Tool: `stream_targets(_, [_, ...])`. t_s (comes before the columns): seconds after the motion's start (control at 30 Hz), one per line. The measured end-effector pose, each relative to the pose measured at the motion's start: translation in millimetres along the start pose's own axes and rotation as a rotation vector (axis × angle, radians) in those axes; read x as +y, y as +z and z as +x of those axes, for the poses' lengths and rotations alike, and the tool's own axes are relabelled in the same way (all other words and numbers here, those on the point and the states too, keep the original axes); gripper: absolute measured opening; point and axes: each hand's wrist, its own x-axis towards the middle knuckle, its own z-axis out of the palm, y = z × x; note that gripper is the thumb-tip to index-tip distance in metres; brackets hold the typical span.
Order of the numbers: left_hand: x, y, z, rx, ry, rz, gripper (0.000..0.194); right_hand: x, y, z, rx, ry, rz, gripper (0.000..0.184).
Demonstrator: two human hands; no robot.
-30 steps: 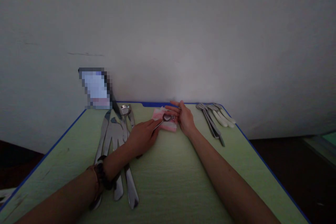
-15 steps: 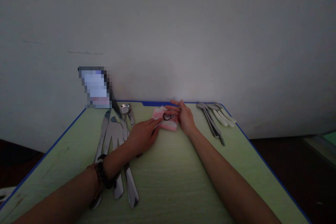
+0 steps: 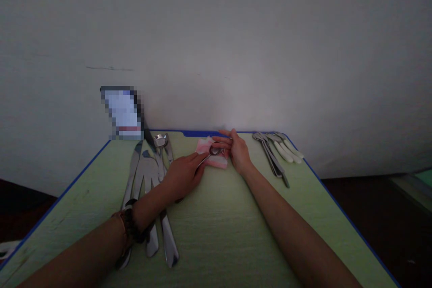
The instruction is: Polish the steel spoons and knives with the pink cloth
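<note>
My left hand [image 3: 185,173] is closed around the thin handle of a metal spoon [image 3: 215,150], near the middle of the table's far side. The spoon's bowl points away to the right, over a pink and white cloth [image 3: 220,161] on the tabletop. From the right, my right hand [image 3: 238,149] reaches to the cloth's edge. Its fingers stretch leftward, spread a little, just above the spoon's bowl. Whether the fingertips touch the spoon, and what the thumb does, I cannot make out.
Large metal knives and forks [image 3: 146,171] lie at the left, partly under my left forearm, with a ladle-like piece [image 3: 160,140] behind. Several metal spoons [image 3: 270,155] and white-handled cutlery [image 3: 286,148] lie right. A blurred screen [image 3: 123,110] stands by the wall.
</note>
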Motion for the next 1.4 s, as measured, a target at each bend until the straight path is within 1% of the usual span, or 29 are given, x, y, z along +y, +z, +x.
stream_targets(0.2, [-0.5,-0.8,0.2,-0.008,-0.006,-0.001,0.037,-0.3,-0.2,-1.0,-0.004,-0.008,-0.019,0.048])
stream_targets(0.4, [2.7,-4.2,0.3,-0.020,-0.044,-0.012,0.040,-0.5,0.4,-1.2,-0.002,-0.009,-0.009,0.047])
stream_targets(0.6, [3.0,-4.5,0.1,-0.020,-0.046,-0.038,0.042,-2.1,1.0,-2.1,0.006,0.020,-0.005,0.046])
stream_targets(0.7, [2.6,-3.9,0.1,-0.019,-0.041,-0.039,0.041,-0.6,1.0,-2.2,0.004,0.007,-0.020,0.045])
stream_targets(0.77, [2.4,-3.7,0.1,-0.019,-0.036,-0.035,0.040,1.7,1.5,-2.3,0.010,-0.033,-0.052,0.040])
stream_targets(0.9, [1.7,-3.6,0.2,-0.027,-0.029,-0.022,0.039,6.3,3.2,-2.9,0.106,-0.209,-0.224,0.027])
stream_targets(1.0, [1.0,-3.5,0.1,-0.019,-0.023,-0.025,0.039,8.7,3.1,-2.9,0.200,-0.313,-0.364,0.026])
stream_targets(1.07, [0.7,-3.2,0.1,-0.015,-0.021,-0.023,0.039,10.7,2.2,-2.5,0.224,-0.364,-0.482,0.024])
stream_targets(1.13, [0.6,-3.0,0.2,-0.022,-0.023,-0.011,0.039,13.1,1.2,-2.1,0.194,-0.414,-0.642,0.022])
stream_targets(1.23, [1.0,-3.1,0.6,-0.038,-0.033,0.012,0.039,15.9,0.9,-2.0,0.102,-0.485,-0.863,0.020])
stream_targets(1.3, [1.1,-3.2,0.9,-0.044,-0.041,0.008,0.039,16.6,1.5,-2.4,0.065,-0.511,-0.944,0.020])
stream_targets(1.4, [0.5,-3.0,1.2,-0.044,-0.064,-0.033,0.038,16.1,3.3,-3.9,0.097,-0.528,-1.001,0.023])
